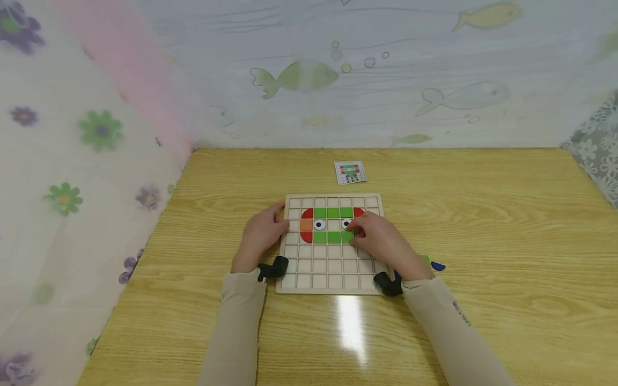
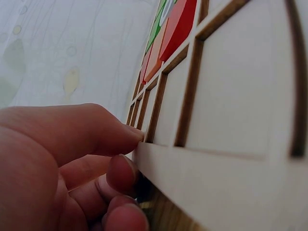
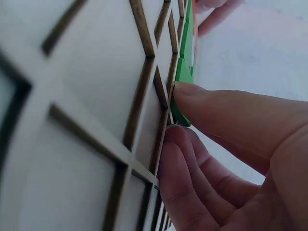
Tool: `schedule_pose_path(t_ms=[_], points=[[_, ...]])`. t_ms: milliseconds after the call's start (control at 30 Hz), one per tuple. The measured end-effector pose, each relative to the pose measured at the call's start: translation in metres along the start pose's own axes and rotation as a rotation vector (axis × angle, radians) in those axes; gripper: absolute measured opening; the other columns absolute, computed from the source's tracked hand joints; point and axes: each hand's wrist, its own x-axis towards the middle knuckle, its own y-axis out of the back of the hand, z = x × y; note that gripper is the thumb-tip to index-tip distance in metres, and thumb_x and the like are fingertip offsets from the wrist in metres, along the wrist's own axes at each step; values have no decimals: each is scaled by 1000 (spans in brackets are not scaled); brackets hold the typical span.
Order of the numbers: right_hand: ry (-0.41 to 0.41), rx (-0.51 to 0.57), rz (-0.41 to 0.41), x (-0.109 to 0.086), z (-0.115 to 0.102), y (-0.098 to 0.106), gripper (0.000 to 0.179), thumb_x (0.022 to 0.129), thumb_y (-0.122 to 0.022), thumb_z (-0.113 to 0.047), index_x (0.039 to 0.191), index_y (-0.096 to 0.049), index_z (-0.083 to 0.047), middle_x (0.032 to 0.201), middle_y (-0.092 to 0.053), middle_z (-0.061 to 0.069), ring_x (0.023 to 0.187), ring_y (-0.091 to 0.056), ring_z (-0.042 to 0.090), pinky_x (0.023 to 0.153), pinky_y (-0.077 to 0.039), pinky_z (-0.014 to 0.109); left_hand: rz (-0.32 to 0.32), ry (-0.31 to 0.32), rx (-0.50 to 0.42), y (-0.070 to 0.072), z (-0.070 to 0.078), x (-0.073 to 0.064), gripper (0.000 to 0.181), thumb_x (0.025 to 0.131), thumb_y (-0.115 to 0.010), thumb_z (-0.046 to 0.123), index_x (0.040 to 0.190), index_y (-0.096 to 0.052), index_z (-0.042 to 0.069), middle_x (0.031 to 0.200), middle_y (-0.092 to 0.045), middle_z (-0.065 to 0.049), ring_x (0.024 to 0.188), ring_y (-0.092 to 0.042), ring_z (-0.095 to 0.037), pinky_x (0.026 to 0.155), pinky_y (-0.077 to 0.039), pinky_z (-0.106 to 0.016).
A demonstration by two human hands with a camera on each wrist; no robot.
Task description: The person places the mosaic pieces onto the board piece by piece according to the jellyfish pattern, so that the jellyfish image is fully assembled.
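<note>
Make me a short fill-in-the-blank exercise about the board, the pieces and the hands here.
1. On the board, the square piece between the two left-side red pieces is coloured ____.
2. The number of round eyes on the board is ____.
3. The hand at the board's left edge is the person's ____ one.
4. The half-round piece on the table is coloured ____.

Missing words: orange; two; left; blue.

Yellow-brown wood-grain desk [image 1: 507,225] is reflecting a white glare streak [image 1: 348,321] near the front. Pale blue-white fish-print backdrop [image 1: 376,107] is rising behind it. Cream flower-print sheet [image 1: 72,166] is covering the left side; grey-white floral lace cloth [image 1: 597,145] is showing far right.
</note>
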Motion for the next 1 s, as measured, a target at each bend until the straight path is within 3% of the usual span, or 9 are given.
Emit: schedule_pose_path(t_ms=[333, 500, 733, 1000], points=[[17, 0, -21, -2, -1, 3, 23, 76, -68, -15, 99, -65, -11, 83, -54, -2, 73, -47, 14, 67, -39, 30, -2, 0, 5, -1, -1, 1, 54, 79, -52, 23, 133, -44, 16, 75, -55, 4, 63, -47, -16, 61, -35, -29], [25, 21, -49, -2, 5, 13, 23, 81, -63, -18, 104, -64, -11, 85, -59, -2, 76, -51, 14, 70, -42, 32, 3, -2, 6, -1, -1, 1, 54, 79, -52, 23, 132, -44, 15, 74, -56, 4, 62, -47, -16, 61, -35, -29], [-15, 55, -58, -8, 20, 30, 18, 85, -59, -25, 100, -65, -16, 90, -60, -3, 81, -52, 16, 76, -42, 34, 0, 5, 1, -1, -2, 0, 54, 80, -53, 22, 133, -44, 15, 74, -56, 3, 62, -48, -15, 60, -35, -28], [-82, 75, -122, -14, 38, 38, 17, 86, -57, -27, 97, -63, -15, 89, -60, -2, 80, -52, 16, 75, -42, 35, -4, 3, -9, -2, -1, 0, 55, 80, -52, 23, 133, -43, 16, 75, -57, 4, 60, -48, -15, 59, -36, -28]])
